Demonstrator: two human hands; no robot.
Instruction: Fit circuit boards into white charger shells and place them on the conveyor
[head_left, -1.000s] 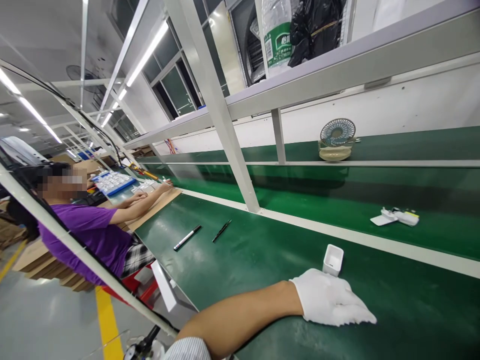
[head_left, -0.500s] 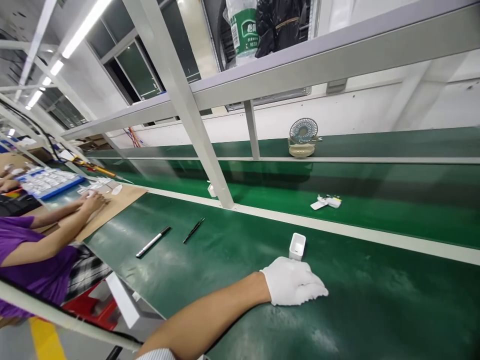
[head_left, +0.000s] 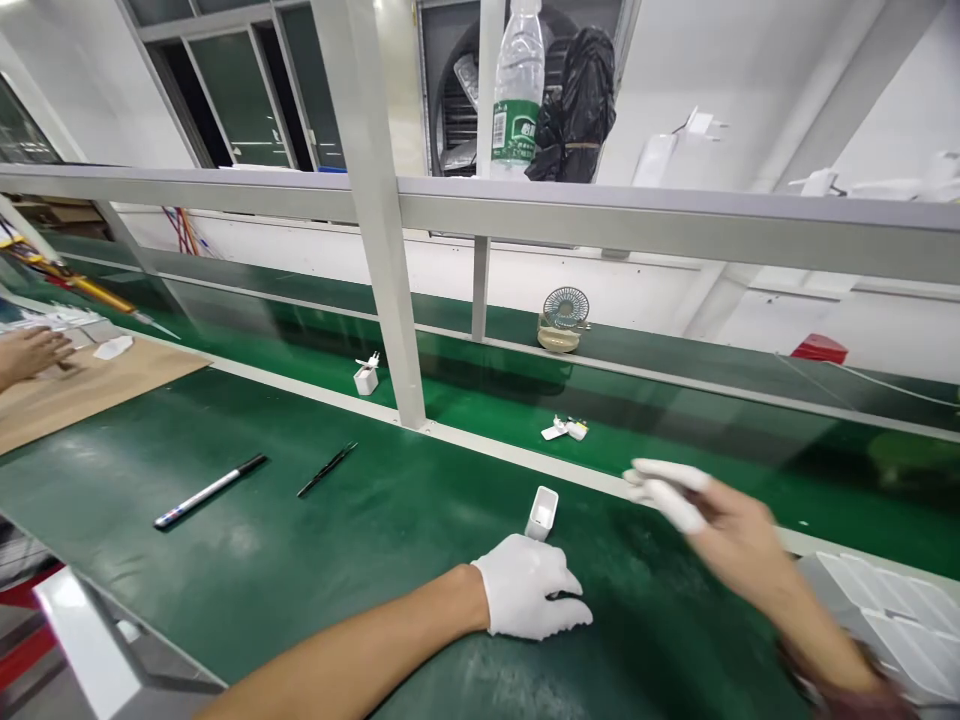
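Since the earlier frame the right hand [head_left: 709,520] had come into view, raised above the green tabletop [head_left: 360,540] with fingers spread and empty. The gloved left hand [head_left: 532,598] lay curled, knuckles down, holding nothing, just beside the small white box [head_left: 542,512] standing on the tabletop.

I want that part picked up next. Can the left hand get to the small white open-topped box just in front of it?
Probably yes: the white-gloved left hand rests on the green mat just short of the small white open-topped box, with nothing lying between them.
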